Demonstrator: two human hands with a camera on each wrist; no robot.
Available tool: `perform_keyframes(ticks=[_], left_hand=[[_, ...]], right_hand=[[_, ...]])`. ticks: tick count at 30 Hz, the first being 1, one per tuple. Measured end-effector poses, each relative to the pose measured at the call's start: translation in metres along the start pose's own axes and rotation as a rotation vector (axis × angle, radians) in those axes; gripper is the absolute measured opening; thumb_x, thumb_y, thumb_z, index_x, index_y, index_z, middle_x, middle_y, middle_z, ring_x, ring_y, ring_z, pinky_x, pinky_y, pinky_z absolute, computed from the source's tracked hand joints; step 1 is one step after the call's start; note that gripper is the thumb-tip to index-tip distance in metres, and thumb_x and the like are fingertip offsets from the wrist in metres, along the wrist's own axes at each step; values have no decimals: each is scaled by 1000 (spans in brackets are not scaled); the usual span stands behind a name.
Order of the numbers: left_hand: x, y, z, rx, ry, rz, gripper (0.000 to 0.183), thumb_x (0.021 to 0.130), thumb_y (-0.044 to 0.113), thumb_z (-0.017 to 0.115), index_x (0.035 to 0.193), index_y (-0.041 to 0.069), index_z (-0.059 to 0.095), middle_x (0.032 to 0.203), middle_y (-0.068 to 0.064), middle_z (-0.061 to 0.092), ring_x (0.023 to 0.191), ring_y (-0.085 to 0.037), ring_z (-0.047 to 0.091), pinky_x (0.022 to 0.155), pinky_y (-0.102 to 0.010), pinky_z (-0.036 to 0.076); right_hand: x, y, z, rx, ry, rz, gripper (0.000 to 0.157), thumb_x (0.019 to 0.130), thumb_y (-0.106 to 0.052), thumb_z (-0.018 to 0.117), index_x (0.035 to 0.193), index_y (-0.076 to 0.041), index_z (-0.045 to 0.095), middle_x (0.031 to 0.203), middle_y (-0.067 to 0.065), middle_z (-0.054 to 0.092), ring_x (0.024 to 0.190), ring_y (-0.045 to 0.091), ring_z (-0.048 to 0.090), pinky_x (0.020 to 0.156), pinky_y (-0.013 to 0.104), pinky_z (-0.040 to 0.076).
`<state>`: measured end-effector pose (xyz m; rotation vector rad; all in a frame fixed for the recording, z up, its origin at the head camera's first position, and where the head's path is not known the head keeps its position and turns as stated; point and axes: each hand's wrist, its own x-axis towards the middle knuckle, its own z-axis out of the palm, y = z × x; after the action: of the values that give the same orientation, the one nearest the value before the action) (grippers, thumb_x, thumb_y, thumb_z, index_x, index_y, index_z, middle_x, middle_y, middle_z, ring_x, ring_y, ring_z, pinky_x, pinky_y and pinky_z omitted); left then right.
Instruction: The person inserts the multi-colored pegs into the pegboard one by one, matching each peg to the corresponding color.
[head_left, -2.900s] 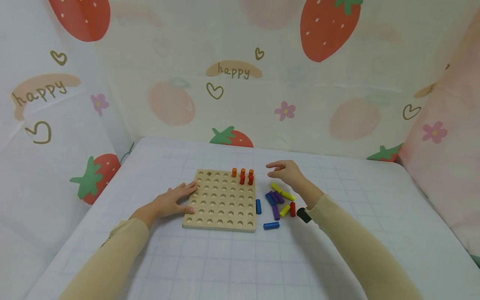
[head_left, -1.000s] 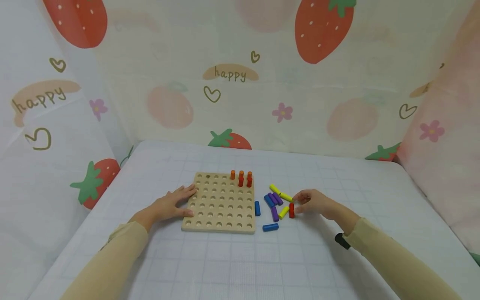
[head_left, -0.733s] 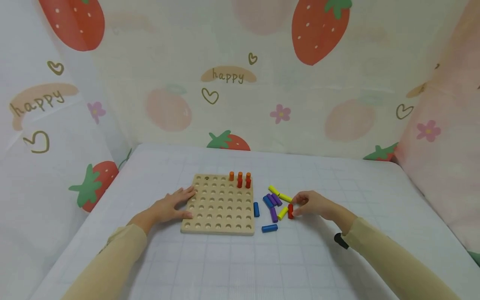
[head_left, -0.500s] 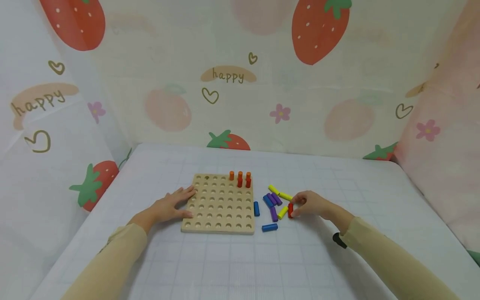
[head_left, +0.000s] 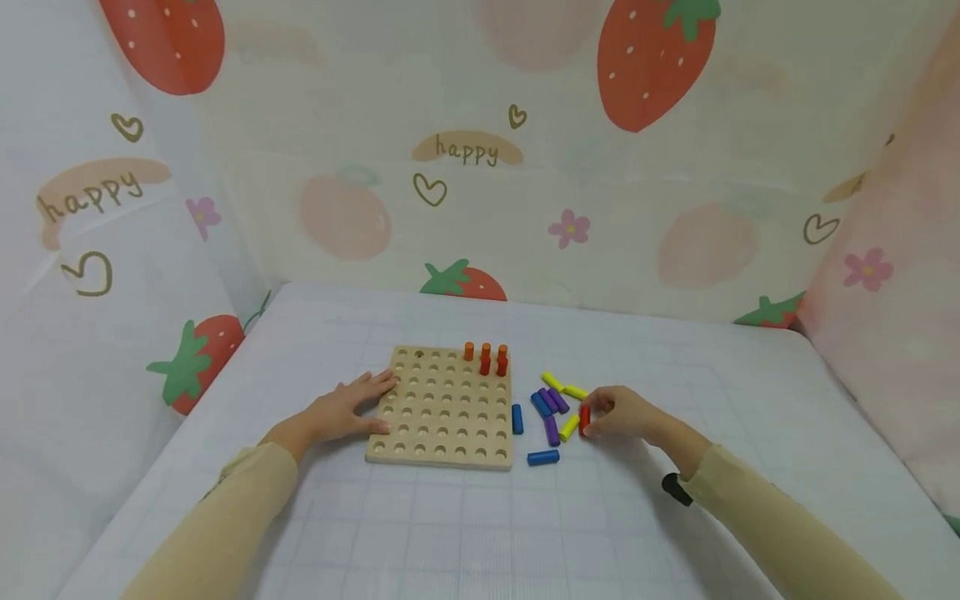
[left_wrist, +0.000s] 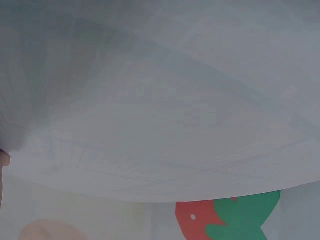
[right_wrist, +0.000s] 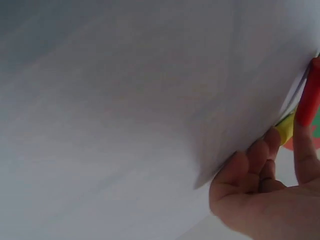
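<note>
A pale wooden board (head_left: 438, 461) with rows of round holes lies on the table. At its back right corner stand three orange pegs (head_left: 468, 351) and two red pegs (head_left: 502, 367). The left hand (head_left: 339, 411) rests against the board's left edge, fingers spread, fingertips and thumb on the wood. To the right of the loose pegs, the right hand (head_left: 626, 412) pinches a red peg (head_left: 585, 420) with thumb and fingers. In the right wrist view this red peg (right_wrist: 309, 95) meets a fingertip. The left wrist view catches only a fingertip at its left edge.
Beside the board's right edge lie loose yellow pegs (head_left: 570, 427), purple pegs (head_left: 552, 430) and blue pegs (head_left: 543, 457). One blue peg (head_left: 517, 419) is close along the board. A printed cloth wall (head_left: 480, 217) closes off the table's back and sides.
The right hand has come from near the board's back right corner to the pile's right side, and its fingers have closed on the red peg. The left hand stays on the board.
</note>
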<state>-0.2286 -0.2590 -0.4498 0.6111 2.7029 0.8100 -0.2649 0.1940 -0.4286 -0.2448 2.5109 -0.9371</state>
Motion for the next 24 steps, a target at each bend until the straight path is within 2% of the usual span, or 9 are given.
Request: perform_keyframes(ticks=[11, 17, 24], left_hand=[[0, 2, -1, -6, -4, -9, 88, 86, 49, 68, 152, 5, 30, 160, -14, 16, 145, -44, 8, 109, -70, 2], [-1, 4, -2, -8, -6, -18, 88, 86, 50, 67, 152, 5, 30, 160, -14, 16, 145, -44, 8, 109, -69, 2], [-1, 5, -3, -18, -9, -21, 88, 86, 48, 68, 153, 6, 29, 161, -14, 15, 145, -43, 7, 109, -69, 1]], right_hand=[[-5, -13, 1, 62, 38, 10, 33, 80, -4, 77, 106, 0, 59, 101, 12, 56, 95, 28, 50, 82, 36, 47], [-3, -14, 0, 80, 61, 29, 26, 82, -2, 74, 104, 1, 59, 100, 12, 59, 93, 27, 52, 84, 37, 47], [-3, -13, -2, 121, 77, 24, 21, 85, -1, 71, 103, 4, 61, 93, 10, 64, 85, 23, 54, 79, 33, 47]])
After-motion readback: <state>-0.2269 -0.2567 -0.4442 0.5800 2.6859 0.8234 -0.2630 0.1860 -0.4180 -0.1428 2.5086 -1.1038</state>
